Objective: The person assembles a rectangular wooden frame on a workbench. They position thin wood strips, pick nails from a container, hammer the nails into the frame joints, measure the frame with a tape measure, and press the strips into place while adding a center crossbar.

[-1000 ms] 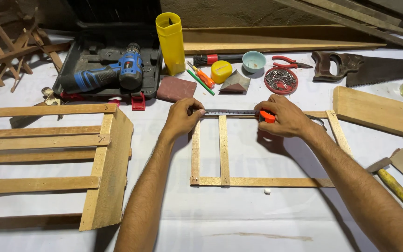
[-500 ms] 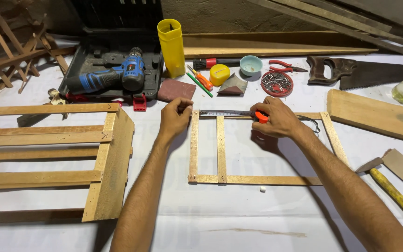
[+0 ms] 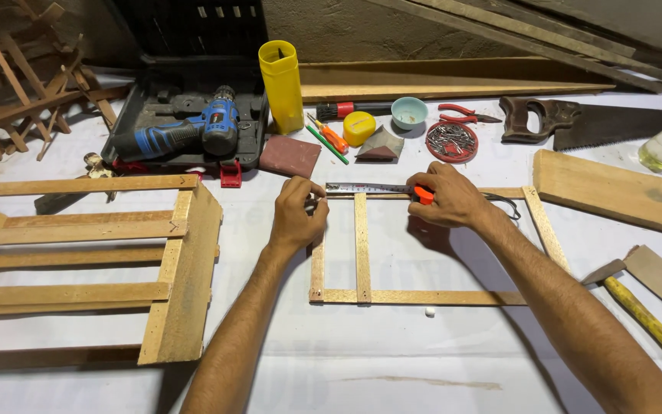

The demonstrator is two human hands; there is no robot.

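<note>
Hands (image 3: 298,211) stretch tape measure (image 3: 381,188).

The right hand (image 3: 447,201) covers most of the orange tape measure (image 3: 423,195), its case barely peeking out. The wooden crate (image 3: 185,268) runs off the left edge, the hammer (image 3: 649,322) off the right. Contents of the red nail tin (image 3: 451,141) too small to make out.

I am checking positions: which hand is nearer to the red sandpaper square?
Left. The left hand lies just below the red sandpaper square, at the tape measure end; the right hand is further to its right.
</note>
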